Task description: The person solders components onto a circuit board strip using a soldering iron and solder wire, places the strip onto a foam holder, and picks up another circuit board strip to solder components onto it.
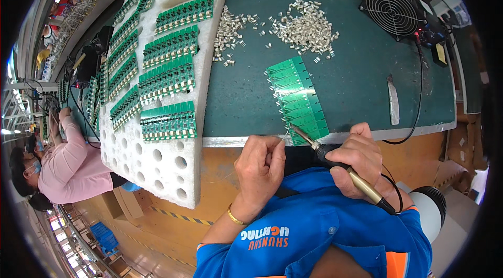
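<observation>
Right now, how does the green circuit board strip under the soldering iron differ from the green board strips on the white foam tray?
The green circuit board strip on the dark green mat lies alone and slanted; the green board strips on the white foam tray lie in rows. The single strip shows mostly bare green; the tray strips show rows of dark parts. The right hand holds the soldering iron at the single strip; nothing touches the tray strips. Both are green panels.

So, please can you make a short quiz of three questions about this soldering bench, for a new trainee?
1. Which hand holds the soldering iron?
2. True or false: the loose metal parts lie in a tray.
3. The small fan stands at which corner of the green mat: A far right, B near left?

Key: 1. The right hand; the left hand pinches thin solder wire by the green circuit board strip. 2. False, they lie on the mat. 3. A.
</observation>
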A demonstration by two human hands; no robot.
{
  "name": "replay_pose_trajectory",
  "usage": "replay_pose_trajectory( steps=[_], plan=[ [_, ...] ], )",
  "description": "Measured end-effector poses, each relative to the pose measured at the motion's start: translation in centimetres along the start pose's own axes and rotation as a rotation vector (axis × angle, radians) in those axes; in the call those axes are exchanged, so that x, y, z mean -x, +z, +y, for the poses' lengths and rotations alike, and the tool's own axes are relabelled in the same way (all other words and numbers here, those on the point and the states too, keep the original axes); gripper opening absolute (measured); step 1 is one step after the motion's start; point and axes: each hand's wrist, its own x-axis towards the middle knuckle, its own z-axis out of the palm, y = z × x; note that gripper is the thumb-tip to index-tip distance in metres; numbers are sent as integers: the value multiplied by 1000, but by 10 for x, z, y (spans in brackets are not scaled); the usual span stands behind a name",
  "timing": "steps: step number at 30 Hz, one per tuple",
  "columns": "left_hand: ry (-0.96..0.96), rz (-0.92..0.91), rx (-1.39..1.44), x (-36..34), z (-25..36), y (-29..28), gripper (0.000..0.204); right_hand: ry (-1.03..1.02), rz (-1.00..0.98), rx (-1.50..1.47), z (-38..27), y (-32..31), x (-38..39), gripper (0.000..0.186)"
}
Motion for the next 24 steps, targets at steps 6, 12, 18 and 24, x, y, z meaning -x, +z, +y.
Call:
replay_pose_trajectory(
  steps=[6,12,18,24],
  plan=[
    [19,37,-20,-1,-3,2,8,-3,-11,8,0,-2,-1,21],
    [13,19,-22,-1,-1,2,9,-11,-23,19,-1,-1,0,23],
    [15,6,18,0,-2,2,9,-8,-10,52,-3,1,2,22],
    [5,1,18,1,-3,1,8,-17,-35,60,-5,-1,2,23]
  ],
)
